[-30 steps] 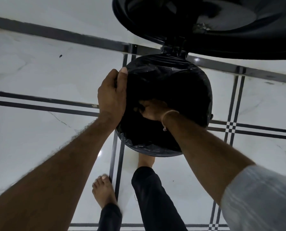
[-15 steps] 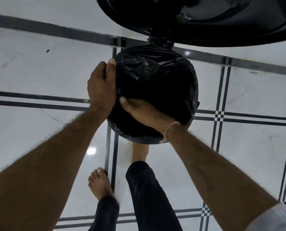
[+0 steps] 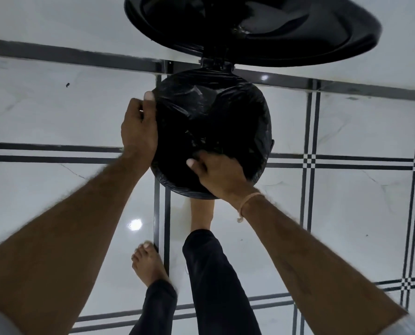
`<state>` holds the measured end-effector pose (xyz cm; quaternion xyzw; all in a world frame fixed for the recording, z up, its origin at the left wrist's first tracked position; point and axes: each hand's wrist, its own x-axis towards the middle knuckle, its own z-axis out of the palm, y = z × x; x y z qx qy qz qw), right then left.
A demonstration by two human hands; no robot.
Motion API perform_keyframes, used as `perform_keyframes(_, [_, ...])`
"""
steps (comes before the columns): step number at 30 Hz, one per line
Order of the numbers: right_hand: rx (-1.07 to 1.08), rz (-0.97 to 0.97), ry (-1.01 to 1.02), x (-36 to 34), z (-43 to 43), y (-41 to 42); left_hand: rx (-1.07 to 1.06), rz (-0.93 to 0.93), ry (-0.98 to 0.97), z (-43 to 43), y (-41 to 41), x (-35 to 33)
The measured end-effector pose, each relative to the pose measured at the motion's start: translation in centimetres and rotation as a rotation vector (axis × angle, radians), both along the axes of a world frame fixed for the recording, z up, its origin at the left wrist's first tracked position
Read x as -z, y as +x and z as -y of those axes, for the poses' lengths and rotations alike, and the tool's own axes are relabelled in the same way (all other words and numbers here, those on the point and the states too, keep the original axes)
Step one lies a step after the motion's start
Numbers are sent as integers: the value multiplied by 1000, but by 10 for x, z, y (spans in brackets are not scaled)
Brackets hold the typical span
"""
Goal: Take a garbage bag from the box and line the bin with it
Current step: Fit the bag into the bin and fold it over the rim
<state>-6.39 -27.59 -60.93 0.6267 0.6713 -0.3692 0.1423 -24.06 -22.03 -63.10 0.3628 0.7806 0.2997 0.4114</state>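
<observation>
A round black bin stands on the floor below me, its black lid [image 3: 262, 30] swung up at the far side. A black garbage bag [image 3: 216, 112] fills the bin's mouth and is folded over the rim. My left hand [image 3: 138, 126] grips the bag's edge at the left rim, thumb on top. My right hand [image 3: 218, 175] is at the near rim, fingers curled into the bag's plastic. The bin's body is hidden under the bag. No box is in view.
White glossy floor tiles [image 3: 56, 112] with dark stripe borders surround the bin. My bare left foot [image 3: 150, 264] and my right leg [image 3: 213, 274] in dark trousers stand just in front of it, the right foot under the bin's near edge.
My right hand has drawn back from inside the bag to the near rim. My left hand stays on the left rim. The view has shifted, showing more of the lid.
</observation>
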Motion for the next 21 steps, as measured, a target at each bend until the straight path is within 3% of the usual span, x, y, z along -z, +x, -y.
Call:
perform_keyframes(4, [273, -10, 420, -24, 35, 11, -251, -15, 43, 50, 11, -15])
perform_keyframes(5, [356, 3, 459, -27, 47, 14, -351, 93, 0, 67, 21, -23])
perform_keyframes(8, [783, -41, 459, -31, 80, 9, -523, 624, -431, 116, 48, -48])
perform_keyframes(10, [1259, -257, 348, -34, 90, 3, -601, 849, -493, 133, 57, -51])
perform_keyframes(12, [1792, -606, 42, -44, 87, -5, -695, 931, -426, 137, 62, -49])
perform_keyframes(14, [2097, -889, -186, -52, 79, -7, -788, 957, -352, 138, 68, -46])
perform_keyframes(17, [2329, -1076, -211, -56, 66, -4, -896, 1003, -297, 138, 75, -46])
perform_keyframes(21, [2397, -1113, -231, -64, 51, 6, -1040, 1064, -315, 130, 71, -41])
